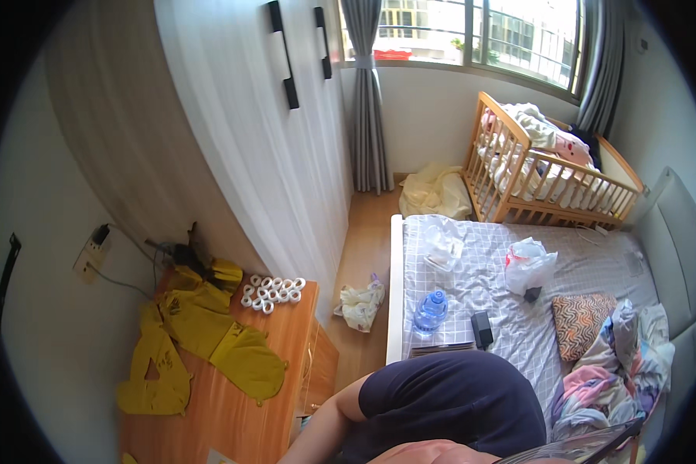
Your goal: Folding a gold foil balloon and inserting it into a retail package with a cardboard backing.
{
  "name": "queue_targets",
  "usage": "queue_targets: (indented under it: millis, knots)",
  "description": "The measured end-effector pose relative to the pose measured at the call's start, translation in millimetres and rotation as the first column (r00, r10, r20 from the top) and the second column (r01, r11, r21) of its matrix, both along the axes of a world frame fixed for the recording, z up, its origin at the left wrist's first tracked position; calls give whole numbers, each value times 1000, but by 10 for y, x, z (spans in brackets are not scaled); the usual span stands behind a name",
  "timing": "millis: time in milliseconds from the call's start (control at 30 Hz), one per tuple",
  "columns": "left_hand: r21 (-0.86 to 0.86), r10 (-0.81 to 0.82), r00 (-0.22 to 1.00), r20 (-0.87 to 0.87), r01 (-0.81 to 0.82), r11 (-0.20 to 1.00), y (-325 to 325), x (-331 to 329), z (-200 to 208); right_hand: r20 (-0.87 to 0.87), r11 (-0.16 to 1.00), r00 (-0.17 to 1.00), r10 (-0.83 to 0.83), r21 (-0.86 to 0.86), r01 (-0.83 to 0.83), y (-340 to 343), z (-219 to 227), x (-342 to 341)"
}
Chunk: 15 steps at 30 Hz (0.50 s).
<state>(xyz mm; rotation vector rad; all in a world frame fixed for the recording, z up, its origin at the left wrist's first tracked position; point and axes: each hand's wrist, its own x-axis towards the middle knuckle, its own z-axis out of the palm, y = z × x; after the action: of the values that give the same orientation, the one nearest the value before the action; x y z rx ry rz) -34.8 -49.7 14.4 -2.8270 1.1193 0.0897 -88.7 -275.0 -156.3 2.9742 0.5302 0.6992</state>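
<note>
Neither of my hands shows. An arm in a dark navy sleeve (448, 398) rises from the lower edge, and its bare forearm (329, 425) runs down to the left, its hand out of the picture. Which arm it is, I cannot tell. Nearest to it stands a wooden cabinet (216, 421) with an orange-brown top. Flat yellow pieces (197, 321), some with dark marks, lie spread over that top; their material is unclear. Beside them, several small white rings (268, 294) sit close together in rows. Part of the cabinet's side (321, 363) juts out next to the forearm.
On the bed (472, 286) are a blue-tinted bottle (431, 311), a black box (482, 330), a white plastic bag (530, 264), a patterned pillow (584, 326) and heaped clothes (595, 394). A wooden crib (510, 201) stands beyond. Crumpled bags (361, 305) lie on the floor by the white wardrobe (263, 155).
</note>
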Motion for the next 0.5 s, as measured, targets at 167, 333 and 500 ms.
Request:
queue_targets:
  millis: [167,333,500]
  knots:
    - [-56,-189,932,308,216,975,-19,292,-182,-66,991,996,67,124,-59,-1266,915,-773]
    - [-73,-279,761,586,392,917,113,307,-503,-140,963,974,178,228,-143,-1299,975,-921]
    - [43,-344,457,821,550,834,335,196,-457,-144,905,946,290,362,-222,263,463,322]
